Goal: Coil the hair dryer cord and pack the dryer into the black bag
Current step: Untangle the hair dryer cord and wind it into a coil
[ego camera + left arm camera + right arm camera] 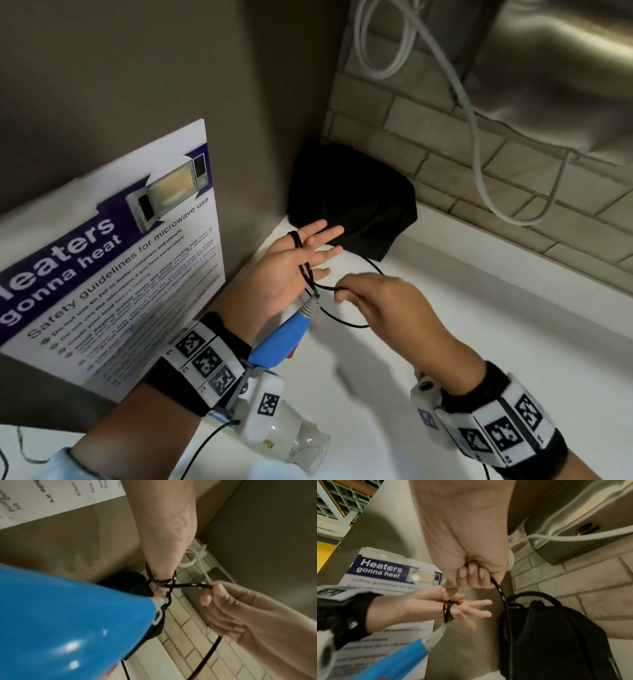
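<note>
The hair dryer's blue handle [279, 339] lies just below my left wrist, its pale barrel [291, 438] pointing toward me. Its black cord [342, 320] leaves the grey strain relief and is looped a few turns round the straight, spread fingers of my left hand [301, 260]. My right hand [376, 301] pinches the cord just right of those loops, seen close in the left wrist view, right hand [231, 608] and cord [211, 650]. The black bag [352, 202] sits in the corner behind both hands, and the cord's far end trails toward it. What bears the dryer is hidden.
A microwave safety sign [120, 260] leans against the brown wall on the left. A white cable [479, 154] hangs from a steel appliance [565, 68] over the tiled wall [445, 144]. The white counter [496, 325] stretches to the right.
</note>
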The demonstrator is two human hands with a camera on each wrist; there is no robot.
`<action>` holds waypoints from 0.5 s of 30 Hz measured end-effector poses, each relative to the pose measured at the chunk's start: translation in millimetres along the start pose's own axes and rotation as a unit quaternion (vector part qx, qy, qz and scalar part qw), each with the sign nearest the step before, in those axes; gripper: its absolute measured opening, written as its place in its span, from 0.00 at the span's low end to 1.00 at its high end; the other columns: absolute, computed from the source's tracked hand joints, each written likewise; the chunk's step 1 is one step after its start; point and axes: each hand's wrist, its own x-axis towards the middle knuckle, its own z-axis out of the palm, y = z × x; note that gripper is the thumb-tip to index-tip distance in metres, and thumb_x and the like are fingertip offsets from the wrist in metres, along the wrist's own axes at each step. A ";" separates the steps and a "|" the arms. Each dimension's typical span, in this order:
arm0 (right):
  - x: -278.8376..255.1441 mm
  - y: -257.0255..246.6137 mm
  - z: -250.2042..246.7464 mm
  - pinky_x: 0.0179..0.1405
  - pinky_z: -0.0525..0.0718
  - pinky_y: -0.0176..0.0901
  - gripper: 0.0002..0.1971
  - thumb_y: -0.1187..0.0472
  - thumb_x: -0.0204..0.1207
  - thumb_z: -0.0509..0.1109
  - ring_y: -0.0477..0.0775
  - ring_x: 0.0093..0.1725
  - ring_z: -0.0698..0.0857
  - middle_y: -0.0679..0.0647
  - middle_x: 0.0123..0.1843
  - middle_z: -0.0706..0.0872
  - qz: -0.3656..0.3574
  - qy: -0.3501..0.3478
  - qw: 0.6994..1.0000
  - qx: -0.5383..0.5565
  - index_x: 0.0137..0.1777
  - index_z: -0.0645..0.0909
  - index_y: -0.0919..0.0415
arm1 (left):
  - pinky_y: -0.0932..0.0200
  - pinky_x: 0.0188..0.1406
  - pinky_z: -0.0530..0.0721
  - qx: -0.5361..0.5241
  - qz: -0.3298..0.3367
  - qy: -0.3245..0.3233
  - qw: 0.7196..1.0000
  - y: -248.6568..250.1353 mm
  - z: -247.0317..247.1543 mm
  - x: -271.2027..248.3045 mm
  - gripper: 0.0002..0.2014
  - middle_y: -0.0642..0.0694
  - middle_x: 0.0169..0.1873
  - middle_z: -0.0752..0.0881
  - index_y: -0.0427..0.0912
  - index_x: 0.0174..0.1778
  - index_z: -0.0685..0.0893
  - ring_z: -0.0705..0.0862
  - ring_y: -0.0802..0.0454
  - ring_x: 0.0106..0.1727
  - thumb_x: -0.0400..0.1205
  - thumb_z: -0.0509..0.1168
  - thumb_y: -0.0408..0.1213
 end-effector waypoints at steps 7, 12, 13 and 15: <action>43.3 6.0 -39.2 0.38 0.80 0.40 0.03 0.59 0.75 0.70 0.42 0.39 0.81 0.42 0.36 0.80 -0.034 0.105 0.992 0.065 0.42 0.85 0.54 | 0.37 0.71 0.72 0.034 -0.040 -0.144 0.988 8.2 23.4 -17.5 0.14 0.52 0.47 0.90 0.40 0.61 0.77 0.89 0.51 0.52 0.86 0.49 0.32; 66.6 14.5 -42.0 0.42 0.77 0.28 0.04 0.61 0.73 0.74 0.40 0.39 0.84 0.43 0.35 0.85 -0.005 0.087 0.979 0.186 0.38 0.86 0.55 | 0.35 0.75 0.66 0.026 -0.063 -0.222 0.973 12.2 26.1 -29.1 0.24 0.34 0.72 0.76 0.33 0.74 0.69 0.76 0.31 0.72 0.84 0.51 0.42; 68.2 16.5 -38.4 0.41 0.77 0.26 0.05 0.61 0.74 0.74 0.38 0.38 0.84 0.42 0.35 0.85 0.001 0.075 0.976 0.206 0.37 0.84 0.53 | 0.35 0.75 0.66 0.024 -0.065 -0.238 0.969 12.6 26.2 -29.7 0.24 0.33 0.72 0.76 0.33 0.73 0.69 0.75 0.30 0.72 0.84 0.51 0.42; 73.1 16.2 -25.2 0.41 0.76 0.25 0.09 0.62 0.76 0.72 0.35 0.37 0.83 0.40 0.33 0.85 0.024 0.052 0.965 0.256 0.36 0.82 0.48 | 0.34 0.76 0.65 0.006 -0.066 -0.263 0.963 13.8 26.8 -32.1 0.21 0.33 0.71 0.77 0.34 0.71 0.71 0.75 0.28 0.72 0.84 0.50 0.40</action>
